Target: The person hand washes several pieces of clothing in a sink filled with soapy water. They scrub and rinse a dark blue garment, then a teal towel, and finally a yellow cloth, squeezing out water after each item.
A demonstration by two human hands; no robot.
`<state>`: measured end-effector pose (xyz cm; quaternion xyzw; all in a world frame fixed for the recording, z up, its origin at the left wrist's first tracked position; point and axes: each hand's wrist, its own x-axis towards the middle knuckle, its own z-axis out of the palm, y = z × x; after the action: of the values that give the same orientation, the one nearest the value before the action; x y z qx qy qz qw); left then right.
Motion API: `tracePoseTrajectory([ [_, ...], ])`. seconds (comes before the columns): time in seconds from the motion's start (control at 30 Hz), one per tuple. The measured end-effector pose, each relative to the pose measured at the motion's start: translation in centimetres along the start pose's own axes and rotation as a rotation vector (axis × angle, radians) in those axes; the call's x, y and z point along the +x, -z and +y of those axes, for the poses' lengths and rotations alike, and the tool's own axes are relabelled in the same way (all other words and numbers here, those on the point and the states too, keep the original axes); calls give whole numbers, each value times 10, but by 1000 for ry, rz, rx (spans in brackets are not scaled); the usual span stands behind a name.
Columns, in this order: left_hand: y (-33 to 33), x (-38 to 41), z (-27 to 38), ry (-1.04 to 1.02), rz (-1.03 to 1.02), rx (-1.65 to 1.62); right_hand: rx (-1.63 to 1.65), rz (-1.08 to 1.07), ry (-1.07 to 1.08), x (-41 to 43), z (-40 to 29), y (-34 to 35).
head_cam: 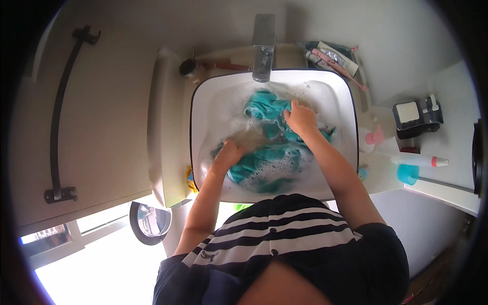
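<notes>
Soapy water and foam fill part of a white washbasin [207, 110] with a dark rim, and a soaked teal cloth [267, 106] lies spread and bunched in it. My right hand [301, 118] pinches a fold of the cloth at the upper right of the basin. At the lower left, my left hand [228, 154] is closed on another part of the same cloth, its fingertips partly hidden by suds. Some of the fabric is under foam, so its full shape cannot be made out.
A square metal faucet [263, 49] overhangs the basin's back edge. Behind it on the right, a tray holds tubes and a pink toothbrush [331, 61]. A jar [188, 68] stands back left. Along the right are a pink pump bottle [375, 136], a wall-mounted holder [413, 114] and a turquoise cup [408, 174].
</notes>
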<state>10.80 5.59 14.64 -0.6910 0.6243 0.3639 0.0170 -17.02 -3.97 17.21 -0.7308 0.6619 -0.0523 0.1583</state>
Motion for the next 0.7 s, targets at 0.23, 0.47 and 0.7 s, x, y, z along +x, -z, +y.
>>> tracePoseTrajectory([
  [0.23, 27, 8, 92, -73, 241, 15, 331, -163, 234, -23, 22, -2],
  [0.47, 5, 39, 90, -126, -109, -935, 1675, -455, -364, -34, 6, 28],
  [0.7, -19, 63, 95, 56, -404, -1510, 2497, -1385, 421, -22, 26, 23],
])
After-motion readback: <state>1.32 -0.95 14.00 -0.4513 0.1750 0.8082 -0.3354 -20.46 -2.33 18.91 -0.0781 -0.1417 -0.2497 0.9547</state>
